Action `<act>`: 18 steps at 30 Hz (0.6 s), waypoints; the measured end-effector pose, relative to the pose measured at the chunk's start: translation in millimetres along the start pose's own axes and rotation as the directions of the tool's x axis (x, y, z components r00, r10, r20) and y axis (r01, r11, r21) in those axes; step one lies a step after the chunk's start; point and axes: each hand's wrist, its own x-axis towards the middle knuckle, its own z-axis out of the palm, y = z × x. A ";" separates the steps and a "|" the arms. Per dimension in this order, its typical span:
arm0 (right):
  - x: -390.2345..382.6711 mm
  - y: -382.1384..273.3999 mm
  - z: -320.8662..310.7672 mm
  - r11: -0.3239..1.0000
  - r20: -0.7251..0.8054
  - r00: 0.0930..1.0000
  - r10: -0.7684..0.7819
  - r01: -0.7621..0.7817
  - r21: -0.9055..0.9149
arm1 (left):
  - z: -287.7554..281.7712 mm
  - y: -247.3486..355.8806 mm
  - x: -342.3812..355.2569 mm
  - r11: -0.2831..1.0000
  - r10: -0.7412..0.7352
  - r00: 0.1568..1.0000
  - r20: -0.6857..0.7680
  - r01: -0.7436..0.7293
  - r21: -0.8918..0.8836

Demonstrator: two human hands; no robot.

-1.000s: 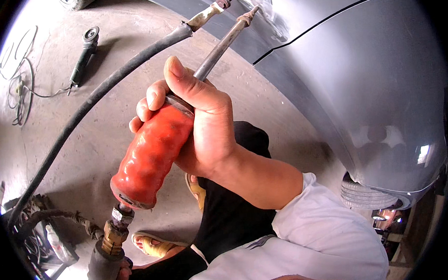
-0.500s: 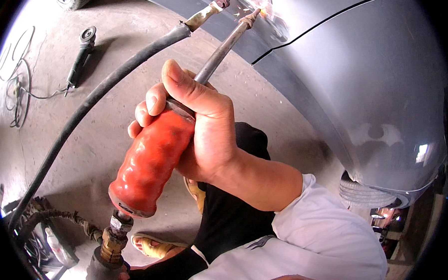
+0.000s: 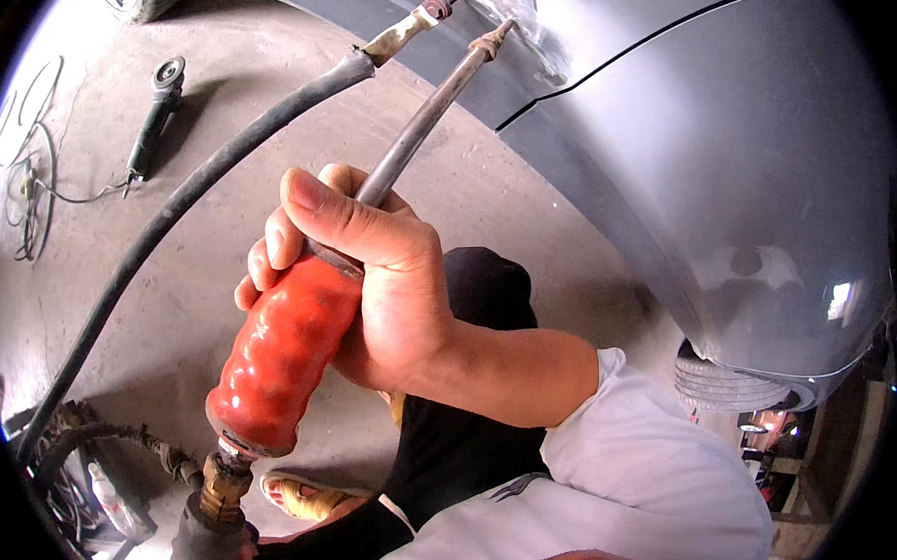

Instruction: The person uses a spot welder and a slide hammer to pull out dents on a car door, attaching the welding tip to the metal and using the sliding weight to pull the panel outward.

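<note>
My right hand [image 3: 379, 283] is wrapped round a red bumpy sliding grip [image 3: 282, 352] on a long steel rod [image 3: 412, 131]. The rod's tip [image 3: 506, 29] meets a scuffed, shiny patch [image 3: 544, 51] on the grey car body [image 3: 764, 166]. At the bottom edge my left hand [image 3: 240, 557], mostly hidden, holds the grey rear handle [image 3: 205, 546] beside a brass fitting [image 3: 222, 490]. A thick black cable [image 3: 218, 155] runs up to a metal end piece [image 3: 403, 32], whose pin reaches the same area of the panel.
An angle grinder [image 3: 161, 112] lies on the concrete floor [image 3: 118, 274] by coiled cord [image 3: 35, 198]. Dark equipment with hoses and a plastic bottle [image 3: 113, 500] stands at lower left. A tyre [image 3: 728, 378] shows under the car; my legs and sandalled foot [image 3: 303, 492] are below.
My right hand and the red grip have slid down the rod toward my left hand, covering more of the lower nut. An orange spark seen at the tip half a second ago is gone.
</note>
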 end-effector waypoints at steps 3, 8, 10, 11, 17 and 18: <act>1.3 -9.4 -5.2 0.999 -0.014 0.999 0.041 -0.041 0.030 | -6.1 -1.0 -5.4 1.000 -0.012 1.000 -0.001 0.012 -0.018; 5.4 -17.6 0.2 0.999 -0.003 0.999 0.035 -0.035 -0.007 | -13.0 -3.8 -11.7 0.999 -0.044 0.999 -0.001 0.044 -0.030; 7.4 -14.4 1.6 0.999 0.000 1.000 0.020 -0.020 -0.042 | -14.4 -5.1 -12.1 0.998 -0.053 0.999 0.000 0.053 -0.043; 8.0 -13.2 1.1 0.999 0.023 1.000 0.017 -0.016 -0.048 | -15.0 -5.5 -12.6 0.997 -0.057 0.998 0.004 0.057 -0.045; 10.8 -14.5 -1.2 0.997 0.067 0.998 0.020 -0.015 -0.073 | -17.7 -10.2 -18.3 0.994 -0.083 0.996 -0.012 0.082 -0.074; 10.6 -15.3 -1.2 0.996 0.069 0.998 0.011 -0.005 -0.086 | -17.7 -11.2 -19.8 0.993 -0.087 0.996 -0.014 0.086 -0.080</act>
